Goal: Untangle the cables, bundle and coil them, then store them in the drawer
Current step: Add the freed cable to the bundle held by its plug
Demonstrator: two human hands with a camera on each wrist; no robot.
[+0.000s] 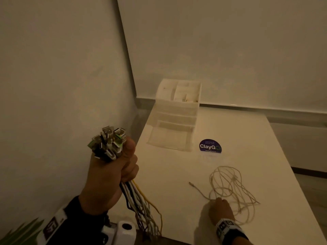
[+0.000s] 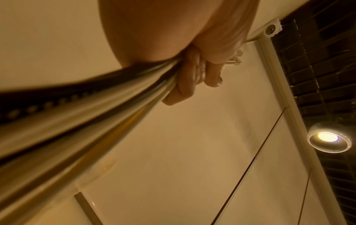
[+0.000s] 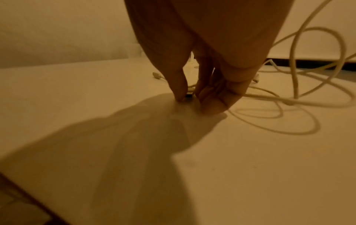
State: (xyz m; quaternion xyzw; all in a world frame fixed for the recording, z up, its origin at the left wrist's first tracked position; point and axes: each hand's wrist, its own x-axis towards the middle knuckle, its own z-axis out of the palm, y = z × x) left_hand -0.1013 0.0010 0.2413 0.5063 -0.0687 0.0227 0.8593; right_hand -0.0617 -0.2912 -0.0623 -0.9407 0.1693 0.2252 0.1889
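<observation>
My left hand (image 1: 113, 172) is raised at the table's left edge and grips a thick bundle of cables (image 1: 108, 144), USB plugs pointing up, white, black and yellow cords hanging below the fist. In the left wrist view the bundle (image 2: 86, 121) runs out of my curled fingers (image 2: 185, 79). A loose white cable (image 1: 233, 184) lies in tangled loops on the white table (image 1: 247, 138). My right hand (image 1: 220, 207) is down on the table at the loops' near edge. In the right wrist view thumb and fingers (image 3: 189, 99) pinch a small plug of that cable (image 3: 296, 60).
A white drawer organiser (image 1: 177, 110) stands at the table's far left against the wall, its bottom drawer (image 1: 168, 138) pulled open. A round ClayGo sticker (image 1: 210, 146) lies to its right. A white roll (image 1: 126, 230) and green leaves (image 1: 17, 232) sit below my left arm.
</observation>
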